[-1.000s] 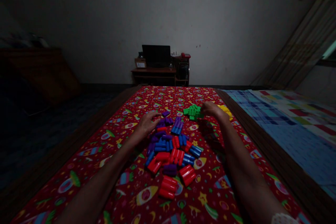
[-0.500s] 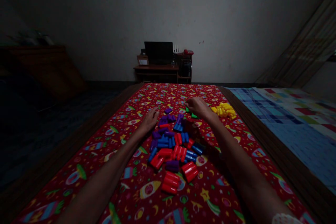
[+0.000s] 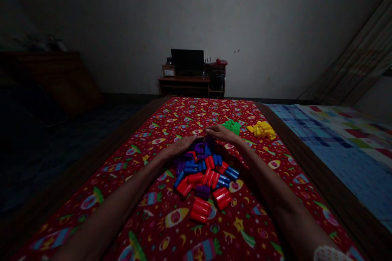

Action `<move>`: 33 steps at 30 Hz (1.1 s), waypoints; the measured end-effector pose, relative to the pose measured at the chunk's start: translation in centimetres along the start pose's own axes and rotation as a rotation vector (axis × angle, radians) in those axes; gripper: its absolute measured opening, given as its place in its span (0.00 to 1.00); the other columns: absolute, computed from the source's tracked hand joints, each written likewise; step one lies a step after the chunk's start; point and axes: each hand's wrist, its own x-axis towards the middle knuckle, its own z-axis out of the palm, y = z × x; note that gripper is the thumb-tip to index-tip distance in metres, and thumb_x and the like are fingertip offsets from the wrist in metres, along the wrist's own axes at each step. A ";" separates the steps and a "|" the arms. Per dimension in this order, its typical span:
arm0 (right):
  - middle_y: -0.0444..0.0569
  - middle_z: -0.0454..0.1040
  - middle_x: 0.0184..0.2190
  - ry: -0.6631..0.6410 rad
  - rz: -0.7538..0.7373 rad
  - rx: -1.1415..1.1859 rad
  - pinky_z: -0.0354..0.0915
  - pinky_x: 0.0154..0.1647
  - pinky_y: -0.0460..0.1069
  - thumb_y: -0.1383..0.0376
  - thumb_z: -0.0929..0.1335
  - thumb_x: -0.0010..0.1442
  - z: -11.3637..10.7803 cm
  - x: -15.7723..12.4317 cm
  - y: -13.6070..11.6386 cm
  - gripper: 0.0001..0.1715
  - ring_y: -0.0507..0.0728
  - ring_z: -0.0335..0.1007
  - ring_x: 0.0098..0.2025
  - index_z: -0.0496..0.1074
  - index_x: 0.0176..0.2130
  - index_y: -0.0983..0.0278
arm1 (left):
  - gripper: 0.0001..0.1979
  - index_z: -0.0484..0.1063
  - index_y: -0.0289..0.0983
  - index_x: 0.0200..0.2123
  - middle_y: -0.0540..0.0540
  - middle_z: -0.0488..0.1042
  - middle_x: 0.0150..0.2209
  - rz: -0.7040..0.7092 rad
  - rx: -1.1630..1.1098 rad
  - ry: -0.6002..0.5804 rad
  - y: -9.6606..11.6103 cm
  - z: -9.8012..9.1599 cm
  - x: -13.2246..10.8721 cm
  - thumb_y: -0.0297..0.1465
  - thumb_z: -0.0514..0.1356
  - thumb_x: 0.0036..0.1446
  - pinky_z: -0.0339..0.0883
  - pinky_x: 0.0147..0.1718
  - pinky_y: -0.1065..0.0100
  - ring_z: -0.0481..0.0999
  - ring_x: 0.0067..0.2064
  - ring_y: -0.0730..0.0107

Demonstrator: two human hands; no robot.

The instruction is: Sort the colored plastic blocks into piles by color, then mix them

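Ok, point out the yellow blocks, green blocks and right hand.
Yellow blocks (image 3: 262, 129), head view: middle of pile.
Green blocks (image 3: 233, 127), head view: pile's visible part.
Right hand (image 3: 222, 132), head view: back of hand.

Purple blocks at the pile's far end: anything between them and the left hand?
Nothing visible: the left hand curves close beside the purple blocks; contact is unclear. The green blocks lie beyond the right hand.

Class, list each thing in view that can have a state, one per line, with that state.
Left hand: at the mixed pile's far side, grip unclear
Right hand: beside it, grip unclear
Red, blue and purple blocks: loosely heaped, mixed
Green blocks: clustered
Yellow blocks: clustered, apart from the green
Patterned red cloth: spread out
Monitor: upright, screen dark
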 end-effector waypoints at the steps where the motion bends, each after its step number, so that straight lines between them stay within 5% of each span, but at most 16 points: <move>1: 0.44 0.69 0.25 -0.006 -0.015 -0.019 0.57 0.30 0.46 0.54 0.60 0.64 -0.4 -0.3 -0.4 0.24 0.51 0.62 0.27 0.74 0.34 0.69 | 0.34 0.66 0.38 0.59 0.46 0.69 0.59 0.005 0.019 0.001 0.4 -0.4 -1.2 0.50 0.37 0.64 0.59 0.60 0.58 0.69 0.58 0.58; 6: 0.50 0.78 0.37 -0.011 0.003 -0.178 0.64 0.41 0.49 0.61 0.62 0.62 0.1 -2.7 -1.1 0.18 0.57 0.71 0.39 0.77 0.43 0.67 | 0.28 0.63 0.37 0.61 0.41 0.63 0.63 0.132 0.294 0.189 4.1 0.1 -6.5 0.42 0.41 0.67 0.51 0.64 0.53 0.60 0.65 0.59; 10: 0.52 0.77 0.46 0.001 -0.029 -0.138 0.65 0.49 0.54 0.60 0.63 0.62 2.2 -5.2 -0.8 0.22 0.61 0.72 0.47 0.74 0.51 0.67 | 0.24 0.61 0.46 0.62 0.44 0.62 0.64 0.410 0.515 0.034 9.5 4.8 -10.3 0.42 0.50 0.65 0.42 0.65 0.43 0.53 0.68 0.54; 15: 0.55 0.74 0.52 0.041 -0.104 -0.005 0.66 0.51 0.56 0.57 0.62 0.62 3.4 -8.0 -1.2 0.28 0.62 0.71 0.51 0.70 0.56 0.68 | 0.20 0.65 0.45 0.58 0.48 0.67 0.61 0.601 0.625 -0.060 13.4 9.5 -12.1 0.40 0.52 0.65 0.43 0.66 0.50 0.57 0.66 0.58; 21: 0.56 0.77 0.47 0.176 0.077 -0.182 0.67 0.45 0.52 0.61 0.63 0.61 2.3 -12.4 -1.8 0.26 0.60 0.74 0.45 0.70 0.56 0.68 | 0.15 0.67 0.45 0.54 0.46 0.69 0.59 0.512 0.744 0.068 11.2 7.7 -11.6 0.33 0.50 0.66 0.41 0.65 0.46 0.60 0.64 0.59; 25: 0.55 0.78 0.46 0.096 0.054 -0.317 0.65 0.43 0.50 0.64 0.68 0.56 3.0 -15.0 -2.5 0.27 0.59 0.73 0.43 0.71 0.55 0.66 | 0.17 0.65 0.44 0.57 0.44 0.66 0.61 0.381 0.741 0.176 9.2 6.3 -11.6 0.35 0.50 0.67 0.41 0.65 0.44 0.60 0.64 0.57; 33: 0.50 0.78 0.37 0.235 0.054 -0.304 0.63 0.38 0.46 0.67 0.63 0.59 6.1 -15.0 -3.7 0.16 0.55 0.71 0.36 0.74 0.46 0.65 | 0.16 0.71 0.41 0.53 0.43 0.69 0.59 0.190 0.603 0.359 7.9 4.1 -10.3 0.34 0.52 0.64 0.56 0.61 0.52 0.63 0.62 0.58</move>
